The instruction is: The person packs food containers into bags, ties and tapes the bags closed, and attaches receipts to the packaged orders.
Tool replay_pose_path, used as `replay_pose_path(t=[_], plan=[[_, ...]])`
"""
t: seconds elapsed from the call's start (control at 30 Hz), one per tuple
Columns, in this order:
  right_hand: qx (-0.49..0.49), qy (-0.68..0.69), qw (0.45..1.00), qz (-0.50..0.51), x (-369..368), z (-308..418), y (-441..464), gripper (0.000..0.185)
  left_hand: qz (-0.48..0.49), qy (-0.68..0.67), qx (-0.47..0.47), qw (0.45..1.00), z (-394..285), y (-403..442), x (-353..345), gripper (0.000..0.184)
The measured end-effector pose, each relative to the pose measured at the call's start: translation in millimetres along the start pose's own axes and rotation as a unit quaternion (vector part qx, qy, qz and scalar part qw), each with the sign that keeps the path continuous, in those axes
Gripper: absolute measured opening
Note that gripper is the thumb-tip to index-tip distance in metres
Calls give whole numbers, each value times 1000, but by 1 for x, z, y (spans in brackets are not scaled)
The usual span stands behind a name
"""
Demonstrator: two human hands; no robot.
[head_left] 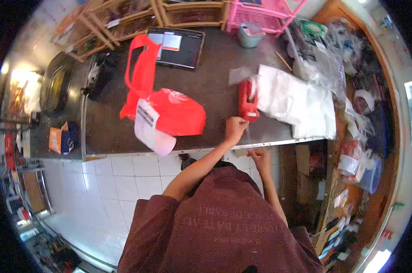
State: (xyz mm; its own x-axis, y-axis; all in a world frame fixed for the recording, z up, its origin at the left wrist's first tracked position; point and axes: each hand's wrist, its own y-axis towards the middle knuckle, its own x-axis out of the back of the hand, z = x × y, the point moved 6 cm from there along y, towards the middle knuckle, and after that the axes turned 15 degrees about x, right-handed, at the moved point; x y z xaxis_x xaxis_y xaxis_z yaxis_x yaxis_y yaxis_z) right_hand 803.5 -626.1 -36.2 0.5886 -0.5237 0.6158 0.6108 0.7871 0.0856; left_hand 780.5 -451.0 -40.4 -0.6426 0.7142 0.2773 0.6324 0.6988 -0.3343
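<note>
A red tape dispenser [249, 102] stands on the dark table [210, 86]. At its near end is my left hand [235, 130], closed in a pinch by the cutter. A thin, see-through strip of tape [248, 134] shows at its fingertips. Just below the table edge, my right hand [261, 160] has its fingers curled together; whatever they hold is too small to make out. To the left lies a red bag [178, 111] with its handle loop stretched away from me. A white printed paper [147, 123] lies on the bag, its near end curled over the edge.
White plastic bags [290, 100] lie right of the dispenser. Farther back are a black flat box [183, 48], a grey-green cup [251, 35] and a pink rack [256, 18]. A shelf [335, 173] full of goods stands at right. A small orange-and-blue box [61, 139] sits at left.
</note>
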Motion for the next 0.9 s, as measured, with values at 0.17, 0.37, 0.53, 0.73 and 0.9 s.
replay_pose_path(t=[0.17,0.37,0.53,0.73,0.9], plan=[[-67,110,989,73,46,37,23,37,-59,-124,-86,987,-40,-64,57,10],[331,61,903,267,74,280,128,38,-409,-110,-276,863,-132,-192,216,5],[539,-27,789,295,3,375,188,40,-565,-163,-130,799,-96,-165,286,8],[430,-117,751,486,-41,378,215,46,-507,-189,-133,830,-55,-137,287,12],[427,-190,724,508,-56,364,219,47,-488,-206,-139,837,-50,-133,292,18]])
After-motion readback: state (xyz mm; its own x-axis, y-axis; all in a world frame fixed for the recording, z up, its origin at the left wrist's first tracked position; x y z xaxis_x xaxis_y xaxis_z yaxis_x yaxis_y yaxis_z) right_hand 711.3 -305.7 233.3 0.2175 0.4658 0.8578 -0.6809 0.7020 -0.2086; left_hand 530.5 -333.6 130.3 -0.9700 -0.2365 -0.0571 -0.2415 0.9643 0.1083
